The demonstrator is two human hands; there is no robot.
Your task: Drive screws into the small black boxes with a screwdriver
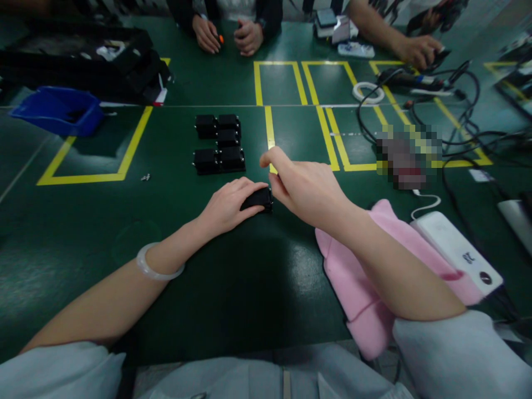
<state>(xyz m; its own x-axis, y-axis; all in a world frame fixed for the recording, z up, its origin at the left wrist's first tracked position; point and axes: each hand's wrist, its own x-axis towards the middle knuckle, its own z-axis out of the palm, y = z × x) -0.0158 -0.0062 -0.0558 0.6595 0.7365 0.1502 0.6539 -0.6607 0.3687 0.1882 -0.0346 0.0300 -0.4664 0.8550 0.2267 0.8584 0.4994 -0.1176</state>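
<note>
My left hand (228, 206) lies on the green table with its fingers wrapped round a small black block (258, 198), pressing it to the surface. My right hand (301, 185) is right beside the block's right end, thumb touching it, fingers curled with the forefinger raised; whether anything small is pinched in it is hidden. A cluster of several similar black blocks (219, 143) sits farther back on the table, apart from both hands.
A pink cloth (361, 310) and a white power strip (457, 249) lie under and right of my right forearm. A blue bin (58, 111) and a black case (83, 61) stand at back left. Tangled cables (457, 116) spread at back right. Other people's hands (228, 36) rest at the far edge.
</note>
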